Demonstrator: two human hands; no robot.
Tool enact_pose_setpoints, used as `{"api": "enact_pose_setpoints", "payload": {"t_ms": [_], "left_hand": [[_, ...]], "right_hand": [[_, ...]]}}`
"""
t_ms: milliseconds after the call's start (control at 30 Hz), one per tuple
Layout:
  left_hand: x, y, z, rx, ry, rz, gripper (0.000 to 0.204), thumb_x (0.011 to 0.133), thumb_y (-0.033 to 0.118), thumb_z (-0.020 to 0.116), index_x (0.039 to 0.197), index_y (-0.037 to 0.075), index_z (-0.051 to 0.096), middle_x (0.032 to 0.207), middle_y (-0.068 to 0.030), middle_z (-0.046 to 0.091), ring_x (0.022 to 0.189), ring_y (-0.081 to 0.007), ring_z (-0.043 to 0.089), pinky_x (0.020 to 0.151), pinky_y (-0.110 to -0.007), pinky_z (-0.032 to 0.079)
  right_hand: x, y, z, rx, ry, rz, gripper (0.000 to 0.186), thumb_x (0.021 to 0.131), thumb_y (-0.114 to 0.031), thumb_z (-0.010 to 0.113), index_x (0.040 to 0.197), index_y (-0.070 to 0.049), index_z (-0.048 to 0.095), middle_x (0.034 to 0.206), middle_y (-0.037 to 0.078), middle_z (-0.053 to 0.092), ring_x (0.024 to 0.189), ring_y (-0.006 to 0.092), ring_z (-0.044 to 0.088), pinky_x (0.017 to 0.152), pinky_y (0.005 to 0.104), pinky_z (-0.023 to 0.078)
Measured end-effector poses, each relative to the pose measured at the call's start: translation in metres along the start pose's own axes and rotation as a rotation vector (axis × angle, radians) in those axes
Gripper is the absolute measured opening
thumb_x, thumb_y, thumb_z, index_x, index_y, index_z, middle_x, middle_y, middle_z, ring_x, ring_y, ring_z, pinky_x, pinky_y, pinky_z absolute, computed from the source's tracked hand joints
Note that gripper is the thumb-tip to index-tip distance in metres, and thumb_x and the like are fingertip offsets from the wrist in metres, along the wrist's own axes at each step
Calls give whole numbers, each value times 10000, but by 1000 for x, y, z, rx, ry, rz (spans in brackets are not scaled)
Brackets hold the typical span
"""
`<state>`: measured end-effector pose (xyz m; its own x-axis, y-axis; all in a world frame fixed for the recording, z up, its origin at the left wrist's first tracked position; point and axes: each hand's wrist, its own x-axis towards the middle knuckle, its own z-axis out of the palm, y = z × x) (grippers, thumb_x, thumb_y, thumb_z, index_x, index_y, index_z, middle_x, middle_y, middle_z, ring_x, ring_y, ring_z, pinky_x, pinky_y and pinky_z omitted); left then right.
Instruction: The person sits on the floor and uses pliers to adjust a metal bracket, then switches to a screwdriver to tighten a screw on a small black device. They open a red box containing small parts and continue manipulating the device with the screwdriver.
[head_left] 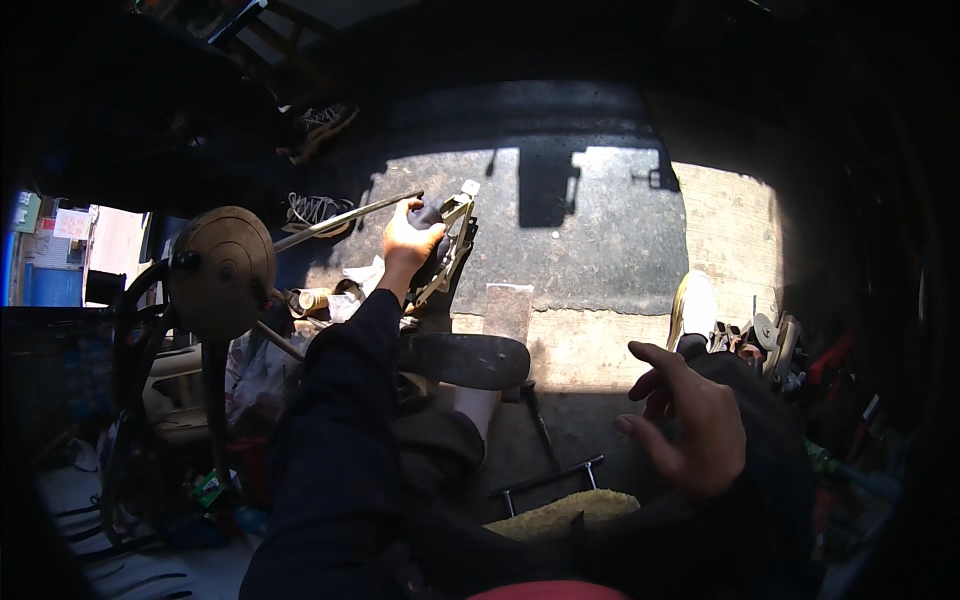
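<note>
My left hand (405, 245) reaches forward, its fingers curled round a dark rounded piece (427, 218) beside a pale metal bracket frame (458, 225). I cannot make out exactly what the dark piece is. A long metal rod (350, 215) runs from the left and ends by those fingers. Close below my left forearm lies a black, smooth, rounded-end slab (470, 360). My right hand (690, 420) hovers over my right leg, thumb and forefinger apart, with nothing in it.
At the left stands a round brown disc wheel (225, 270). Another person's shoe (318, 213) is beyond it. A metal bar frame (545, 480) lies near me, by a yellowish pad (565, 515). Tools and parts (770, 340) crowd the right, near a pale shoe (697, 303).
</note>
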<state>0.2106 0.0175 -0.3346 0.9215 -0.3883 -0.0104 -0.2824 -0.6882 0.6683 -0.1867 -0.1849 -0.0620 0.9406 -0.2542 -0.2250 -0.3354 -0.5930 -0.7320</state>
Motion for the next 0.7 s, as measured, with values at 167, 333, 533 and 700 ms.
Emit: {"api": "enact_pose_setpoints", "payload": {"t_ms": [167, 333, 533, 700], "left_hand": [[-15, -10, 6, 174, 86, -10, 739, 744, 420, 889, 1379, 172, 607, 1205, -185, 716, 1134, -395, 687, 962, -493, 552], [-37, -2, 4, 319, 55, 70, 920, 689, 576, 921, 1447, 186, 575, 1293, -170, 643, 1224, -378, 626, 991, -489, 535], [-34, 14, -17, 162, -159, 29, 1068, 769, 660, 835, 1606, 131, 434, 1518, -231, 540, 1402, -426, 523, 1149, -485, 453], [-34, 25, -54, 122, -32, 44, 776, 981, 598, 644, 1526, 57, 531, 1420, -292, 630, 1360, -432, 582, 1123, -452, 456]], "right_hand": [[4, -5, 4, 16, -48, -12, 627, 874, -182, 831, 1417, -30, 556, 965, 156, 746, 791, 290, 756, 667, 393, 589], [0, -8, 5, -20, -68, -13, 604, 887, -202, 818, 1406, -35, 558, 974, 165, 748, 802, 306, 760, 679, 410, 590], [-10, -4, 2, -57, -42, -32, 623, 887, -230, 818, 1418, -41, 553, 997, 165, 755, 803, 320, 764, 696, 428, 591], [-19, -2, 0, -48, 12, -75, 653, 890, -264, 824, 1438, -42, 545, 1022, 156, 761, 802, 313, 767, 708, 429, 595]]}}
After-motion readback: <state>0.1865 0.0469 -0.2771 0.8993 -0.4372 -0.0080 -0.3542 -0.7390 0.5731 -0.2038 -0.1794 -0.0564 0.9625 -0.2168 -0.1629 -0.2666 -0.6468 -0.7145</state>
